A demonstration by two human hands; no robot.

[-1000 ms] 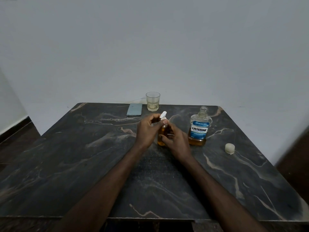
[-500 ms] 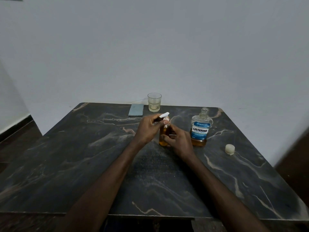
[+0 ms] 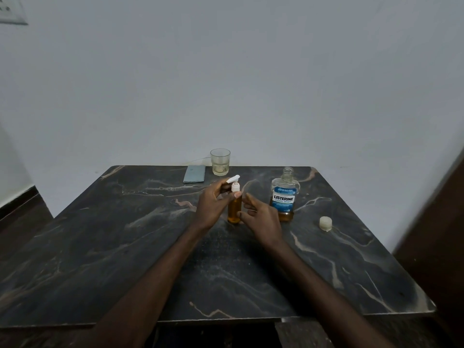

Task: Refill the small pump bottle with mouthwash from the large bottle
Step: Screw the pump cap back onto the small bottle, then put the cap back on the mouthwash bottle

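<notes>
The small pump bottle [image 3: 234, 209], filled with amber liquid and topped by a white pump head, stands upright on the dark marble table [image 3: 125, 247]. My left hand [image 3: 213, 202] grips it at the neck and pump, thumb against the bottle. Just to the bottle's right, my right hand [image 3: 261, 214] has its fingers spread and holds nothing. The large Listerine bottle [image 3: 284, 197] stands uncapped to the right, with a little amber liquid at its bottom. Its pale cap [image 3: 325, 223] lies further right on the table.
At the table's back edge stand a drinking glass [image 3: 220, 162] holding a little pale liquid and a flat grey-blue phone [image 3: 194, 173]. A white wall rises close behind the table. A dark wooden surface [image 3: 442, 234] borders the right side.
My right hand has let go of the small bottle and opened its fingers beside it. My left hand keeps hold of the pump top. The view has shifted slightly.
</notes>
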